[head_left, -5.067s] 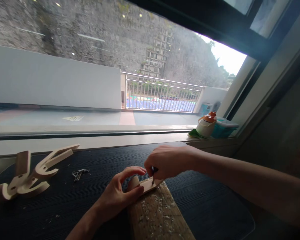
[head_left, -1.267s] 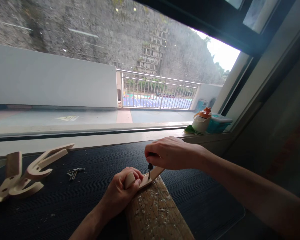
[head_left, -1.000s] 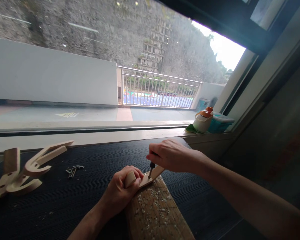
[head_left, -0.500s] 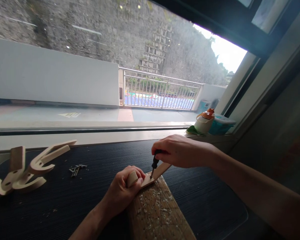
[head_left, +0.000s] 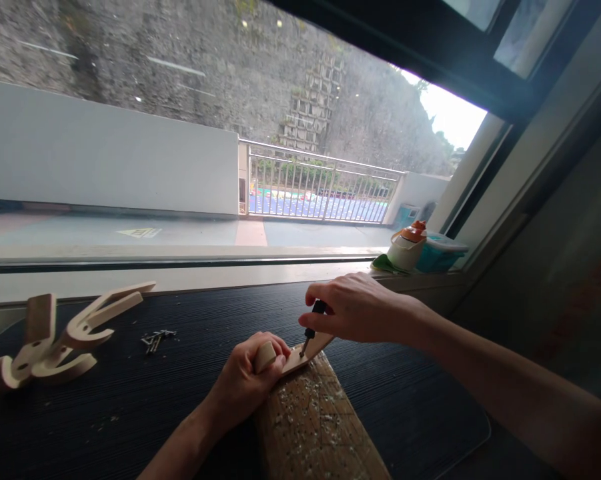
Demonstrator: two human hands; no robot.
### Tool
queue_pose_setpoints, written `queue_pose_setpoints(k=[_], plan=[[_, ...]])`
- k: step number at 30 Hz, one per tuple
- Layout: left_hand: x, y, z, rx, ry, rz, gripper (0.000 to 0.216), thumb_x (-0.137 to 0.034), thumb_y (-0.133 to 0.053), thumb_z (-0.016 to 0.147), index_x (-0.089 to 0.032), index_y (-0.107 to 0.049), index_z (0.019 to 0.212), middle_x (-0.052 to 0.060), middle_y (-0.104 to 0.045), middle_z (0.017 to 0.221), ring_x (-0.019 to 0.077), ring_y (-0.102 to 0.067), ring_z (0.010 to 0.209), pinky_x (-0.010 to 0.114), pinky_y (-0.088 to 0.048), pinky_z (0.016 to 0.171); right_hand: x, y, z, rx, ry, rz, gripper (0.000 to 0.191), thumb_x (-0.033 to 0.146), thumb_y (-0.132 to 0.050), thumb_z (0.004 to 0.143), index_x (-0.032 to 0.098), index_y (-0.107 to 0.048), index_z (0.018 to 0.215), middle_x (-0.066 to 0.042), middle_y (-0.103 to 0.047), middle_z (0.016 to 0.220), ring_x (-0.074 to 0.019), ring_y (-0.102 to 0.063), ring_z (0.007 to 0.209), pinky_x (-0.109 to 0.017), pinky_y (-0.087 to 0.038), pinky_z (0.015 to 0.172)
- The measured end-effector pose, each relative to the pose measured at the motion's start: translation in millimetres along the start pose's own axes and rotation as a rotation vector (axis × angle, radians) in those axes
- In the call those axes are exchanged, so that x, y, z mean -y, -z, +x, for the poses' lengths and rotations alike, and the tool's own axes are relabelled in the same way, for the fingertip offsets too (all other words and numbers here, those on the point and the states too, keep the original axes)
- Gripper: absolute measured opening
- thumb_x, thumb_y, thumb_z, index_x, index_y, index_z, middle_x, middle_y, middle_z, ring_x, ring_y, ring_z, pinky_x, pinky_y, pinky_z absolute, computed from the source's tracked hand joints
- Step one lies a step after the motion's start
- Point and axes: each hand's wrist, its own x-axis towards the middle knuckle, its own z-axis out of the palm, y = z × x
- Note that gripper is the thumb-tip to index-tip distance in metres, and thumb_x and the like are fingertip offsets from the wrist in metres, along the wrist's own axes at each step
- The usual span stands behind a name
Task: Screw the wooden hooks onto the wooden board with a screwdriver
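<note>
My left hand [head_left: 247,387] is closed round the near end of a pale wooden piece [head_left: 300,357], pressing it onto a worn wooden block [head_left: 315,427] speckled with chips. My right hand [head_left: 353,310] pinches a small black-handled screwdriver [head_left: 313,323] held nearly upright, its tip on the wooden piece. Both hands work on a black ribbed table mat [head_left: 180,373] below a window.
At the left lie pale wooden cut-out parts [head_left: 60,337] with holes and prongs. Several small screws [head_left: 157,338] are scattered beside them. A white pot with an orange lid [head_left: 405,247] and a teal box [head_left: 443,252] stand on the window sill at the right.
My right hand has shifted its grip on the screwdriver, fingers turning round the handle; the handle shows more now. My left hand stays clamped on the wooden piece.
</note>
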Motion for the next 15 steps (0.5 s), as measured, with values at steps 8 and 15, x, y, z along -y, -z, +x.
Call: queue_pose_setpoints(k=[8,15], plan=[[5,-2,0,-0.004,0.005,0.013,0.012,-0.023,-0.053,0.077,-0.018,-0.057,0.068,0.005,-0.066,0.082,0.0166,-0.060,0.076,0.026,-0.047,0.073,-9,-4,0,0.015,0.161,0.214,0.024,0.030,-0.042,0.089,0.018,-0.062,0.094,-0.004,-0.065,0.083,-0.0132,-0.056,0.073,-0.023,-0.033,0.063],[-1,6,1,0.056,0.054,0.043,0.014,-0.029,-0.054,0.077,-0.018,-0.062,0.074,0.004,-0.067,0.081,0.0175,-0.061,0.077,0.025,-0.046,0.072,3,-15,5,-0.057,-0.053,0.001,0.039,0.043,-0.036,0.091,0.016,-0.061,0.080,-0.005,-0.063,0.067,-0.0133,-0.054,0.059,-0.026,-0.025,0.053]])
